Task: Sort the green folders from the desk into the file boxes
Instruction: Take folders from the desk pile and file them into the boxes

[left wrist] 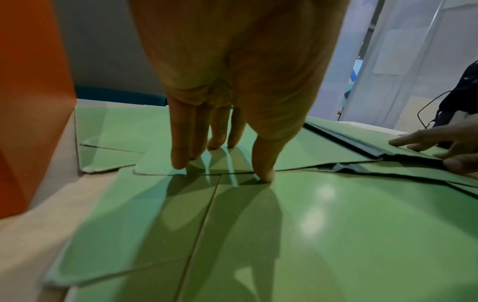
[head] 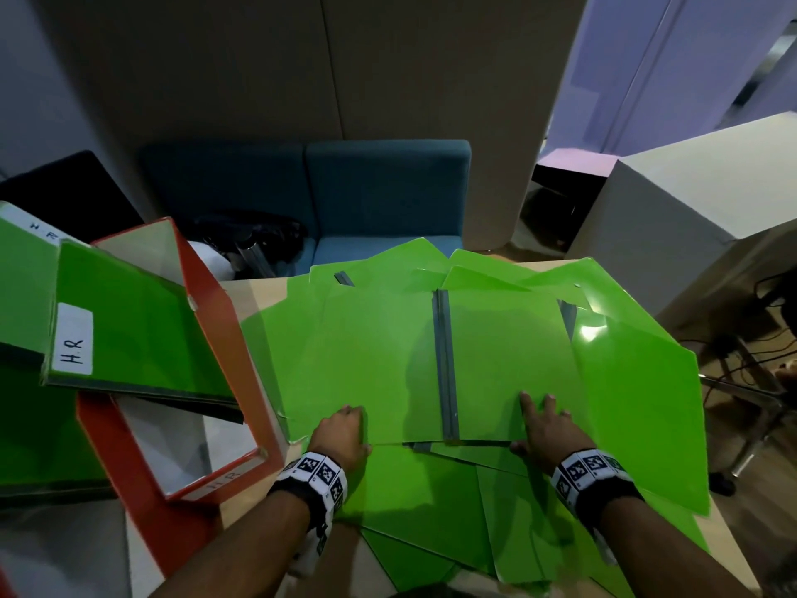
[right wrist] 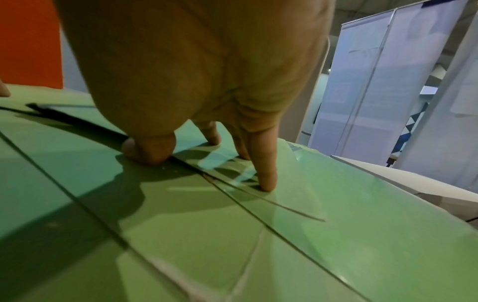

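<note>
Teal sofa (head: 388, 196) — beige partition wall (head: 327, 66) behind

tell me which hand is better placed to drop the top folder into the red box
Left, probably. The left hand rests on the top open folder's near-left corner, right beside the red file box. The right hand presses the folder's far side, away from the box.

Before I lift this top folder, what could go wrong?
The top folder lies open across a loose, overlapping pile, so lifting it may drag others along. The pile overhangs the desk's right side and could slide off. The left hand and right hand only press flat; the glossy plastic may slip.
</note>
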